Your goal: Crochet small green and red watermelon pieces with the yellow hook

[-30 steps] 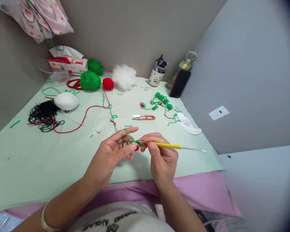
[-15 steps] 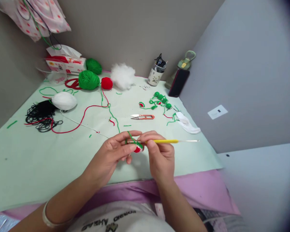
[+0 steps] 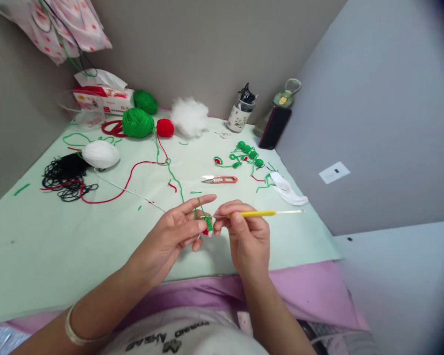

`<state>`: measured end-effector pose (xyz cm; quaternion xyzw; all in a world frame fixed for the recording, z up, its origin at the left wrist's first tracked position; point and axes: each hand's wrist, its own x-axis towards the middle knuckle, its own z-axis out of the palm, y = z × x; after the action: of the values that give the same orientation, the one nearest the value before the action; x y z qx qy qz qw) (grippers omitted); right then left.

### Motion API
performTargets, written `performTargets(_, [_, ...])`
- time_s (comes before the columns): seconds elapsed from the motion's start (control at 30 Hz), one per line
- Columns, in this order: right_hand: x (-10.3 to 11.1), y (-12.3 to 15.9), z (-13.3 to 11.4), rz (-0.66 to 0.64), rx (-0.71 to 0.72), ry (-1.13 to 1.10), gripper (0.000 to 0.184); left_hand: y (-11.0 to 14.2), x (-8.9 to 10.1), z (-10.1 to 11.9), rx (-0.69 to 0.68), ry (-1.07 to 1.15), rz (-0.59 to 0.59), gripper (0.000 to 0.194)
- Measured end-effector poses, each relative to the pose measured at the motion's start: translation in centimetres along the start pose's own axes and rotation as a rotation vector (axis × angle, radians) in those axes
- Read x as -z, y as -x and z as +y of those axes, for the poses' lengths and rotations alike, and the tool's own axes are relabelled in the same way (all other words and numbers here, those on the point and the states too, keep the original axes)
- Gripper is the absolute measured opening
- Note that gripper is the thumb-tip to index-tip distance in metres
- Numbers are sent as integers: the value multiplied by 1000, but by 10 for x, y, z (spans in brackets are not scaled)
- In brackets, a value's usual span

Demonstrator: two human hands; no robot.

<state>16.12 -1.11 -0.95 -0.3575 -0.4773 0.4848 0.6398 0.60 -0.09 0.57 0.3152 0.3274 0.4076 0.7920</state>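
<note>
So over on the left there's a pink dotted cloth [image 3: 72,32] hanging in, chopped off by the top edge. Below it sits a red and white tissue pack [image 3: 105,98], with some clear plastic thing [image 3: 91,118] in front that I can't really make out. A loose black yarn heap [image 3: 61,175] is partly tucked under a white yarn ball [image 3: 100,154]. Next come a big green yarn ball [image 3: 137,123], partly covering a darker green one [image 3: 146,101], then a small red yarn ball [image 3: 165,127] and a fluffy white clump of stuffing [image 3: 190,117].

Front and middle, the left hand [image 3: 181,228] pinches a tiny green, white and red crocheted piece [image 3: 208,226], green yarn running up over the index finger. The thumb hides part of the piece, which is held above the pale green desk [image 3: 107,241]. The right hand [image 3: 246,231] grips a yellow-handled metal crochet hook [image 3: 257,214], fingers closed around it; its tip is at the piece, too small to read exactly.

Orange-handled snips [image 3: 220,179] lie beyond the hands, then a labelled jar [image 3: 239,117], little green crocheted bits [image 3: 246,149], and a dark phone [image 3: 275,128] blocking much of a green bottle [image 3: 284,98].
</note>
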Motion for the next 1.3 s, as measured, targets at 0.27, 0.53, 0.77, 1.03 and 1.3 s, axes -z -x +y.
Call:
performTargets(0.27, [1,0,-1,-13,-76,-28,17,0,0,-3,-60,-118,-6,38])
performTargets(0.53, [1,3,4,32,11,65,15,2,2,-6,-94,-171,40,29])
performTargets(0.77, [2,-2,0,-1,-51,-56,19,3,2,-2,-86,-175,60,27])
performTargets(1.03, [5,1,-5,-55,120,157,20,2,5,-2,-120,-218,81,22])
performTargets(1.3, [3,10,-9,-180,582,744,26,1,1,-8,-222,-258,147,31])
